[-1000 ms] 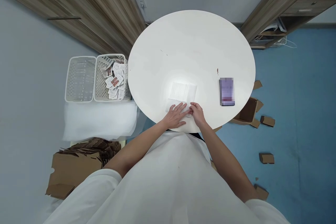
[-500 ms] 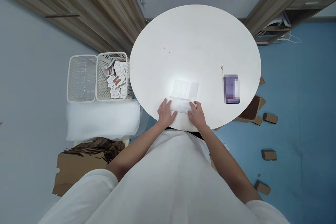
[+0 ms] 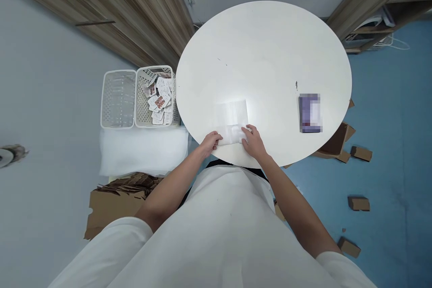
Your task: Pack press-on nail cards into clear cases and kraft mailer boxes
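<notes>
On the white oval table (image 3: 270, 45), nearside, lay a translucent rectangular plastic-like sheet (image 3: 232, 111). The nearly closed left hand (image 3: 210, 141) pinched its left edge; the half-curled right hand (image 3: 254, 142) touched its right, grip unclear. Even tension favoured square folds.

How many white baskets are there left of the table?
2: the right basket, next to the table, and the left basket, adjoining it. Others could be hidden underneath.
</notes>
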`<state>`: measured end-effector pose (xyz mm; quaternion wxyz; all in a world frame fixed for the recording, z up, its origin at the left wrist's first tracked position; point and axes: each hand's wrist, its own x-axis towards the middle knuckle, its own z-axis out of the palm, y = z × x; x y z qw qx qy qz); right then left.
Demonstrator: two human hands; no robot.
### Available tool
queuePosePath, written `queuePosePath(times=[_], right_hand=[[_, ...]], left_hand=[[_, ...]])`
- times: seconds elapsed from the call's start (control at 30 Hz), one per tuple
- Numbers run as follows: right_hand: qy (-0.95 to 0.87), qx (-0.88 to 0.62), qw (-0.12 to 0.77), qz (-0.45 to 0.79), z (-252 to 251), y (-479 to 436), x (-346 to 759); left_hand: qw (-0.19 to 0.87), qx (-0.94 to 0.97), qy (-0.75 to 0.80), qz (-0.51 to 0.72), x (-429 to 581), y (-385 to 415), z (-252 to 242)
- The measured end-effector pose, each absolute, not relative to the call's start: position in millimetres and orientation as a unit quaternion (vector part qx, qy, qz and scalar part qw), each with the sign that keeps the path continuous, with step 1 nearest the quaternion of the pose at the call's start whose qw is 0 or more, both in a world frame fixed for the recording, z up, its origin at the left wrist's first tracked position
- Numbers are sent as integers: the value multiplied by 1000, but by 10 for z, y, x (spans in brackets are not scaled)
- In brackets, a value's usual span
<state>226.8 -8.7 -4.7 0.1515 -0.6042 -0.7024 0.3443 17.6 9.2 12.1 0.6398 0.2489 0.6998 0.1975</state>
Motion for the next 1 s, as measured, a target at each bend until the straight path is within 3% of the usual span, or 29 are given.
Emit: queuePosePath(times=[0.13, 0.4, 0.83, 1.0], right_hand=[[-696, -603, 163, 355, -46, -89, 2284], [-681, -614, 159, 367, -55, -68, 2244], [-625, -613, 198, 441, -19, 12, 2211], [-631, -614, 203, 428, -103, -29, 2207]], left_hand=[[667, 318, 652, 168, 151, 115, 174], [462, 555, 686, 91, 324, 212, 287], [484, 611, 623, 66, 808, 198, 275], [335, 752, 564, 68, 674, 122, 260]])
